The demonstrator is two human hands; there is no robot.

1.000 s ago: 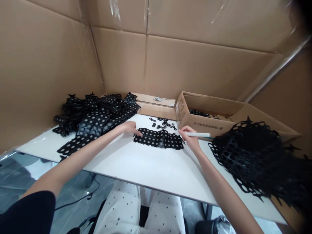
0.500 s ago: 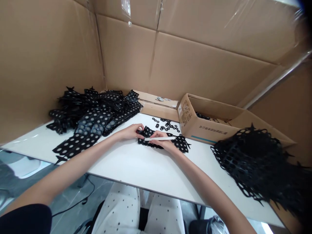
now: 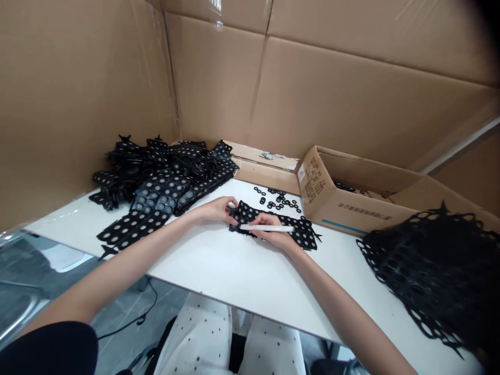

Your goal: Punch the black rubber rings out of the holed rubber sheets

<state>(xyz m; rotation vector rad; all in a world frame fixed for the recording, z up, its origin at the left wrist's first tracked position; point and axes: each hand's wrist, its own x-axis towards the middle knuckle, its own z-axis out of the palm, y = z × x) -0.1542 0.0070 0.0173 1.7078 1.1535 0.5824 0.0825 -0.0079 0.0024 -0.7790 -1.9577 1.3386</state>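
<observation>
Head view shows a black punched sheet lying on the white counter, near the middle, with many round holes and small pointed corners. The left hand is at the sheet's left end, and its fingers are curved together on the edge, but I cannot tell if they really pinch it. The right hand is over the sheet's middle, and its fingers are clamped on a white pen, which lies almost level across the sheet.

Just behind the sheet are many small black rings, loose on the counter. Farther left is a large heap of punched strips. At right is another black heap, and behind it stands an open cardboard box with some black pieces inside.

In my judgement, the sheet's points could catch the loose rings and scatter them if it is dragged. The right heap also looks likely to slide, because it sits so near the counter's edge.

The right heap is cut off by the picture's edge. The hands hide the sheet's middle, and I cannot see if the pen's tip touches the sheet. The sheet's material is hard to make out.
</observation>
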